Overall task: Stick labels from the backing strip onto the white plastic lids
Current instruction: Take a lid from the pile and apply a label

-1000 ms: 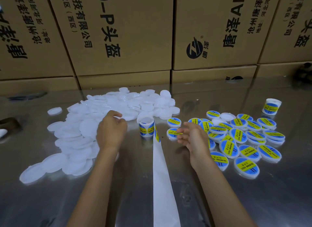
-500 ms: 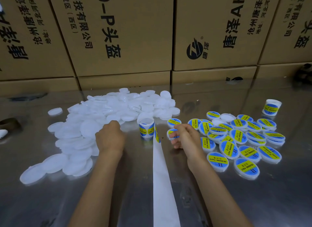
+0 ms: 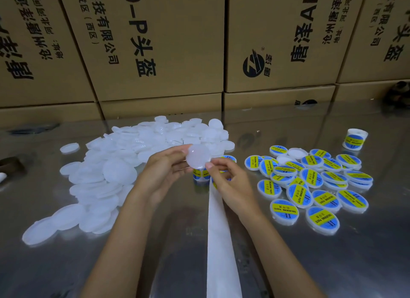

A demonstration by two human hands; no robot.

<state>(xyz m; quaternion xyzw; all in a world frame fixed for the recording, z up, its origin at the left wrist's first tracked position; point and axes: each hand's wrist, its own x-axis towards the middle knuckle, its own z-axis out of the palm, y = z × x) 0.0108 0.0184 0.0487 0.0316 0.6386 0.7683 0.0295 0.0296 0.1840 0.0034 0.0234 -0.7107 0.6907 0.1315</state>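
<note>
Both hands, left (image 3: 165, 171) and right (image 3: 230, 182), pinch a blank lid (image 3: 198, 157), half hiding the label roll (image 3: 200, 174).

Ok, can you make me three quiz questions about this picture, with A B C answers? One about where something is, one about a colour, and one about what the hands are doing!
1. Where is the pile of plain white lids?
A. left of the hands
B. right of the hands
C. on the boxes

2. What colours are the labels on the finished lids?
A. red and green
B. blue and yellow
C. black and pink

3. What is the left hand doing?
A. lying flat on the table
B. holding a plain lid
C. pointing at a box

Answers: 1 A, the unlabelled heap lies on the left. 2 B, each label is blue with a yellow band. 3 B, its fingers grip the lid, and the right hand touches its edge.
</note>
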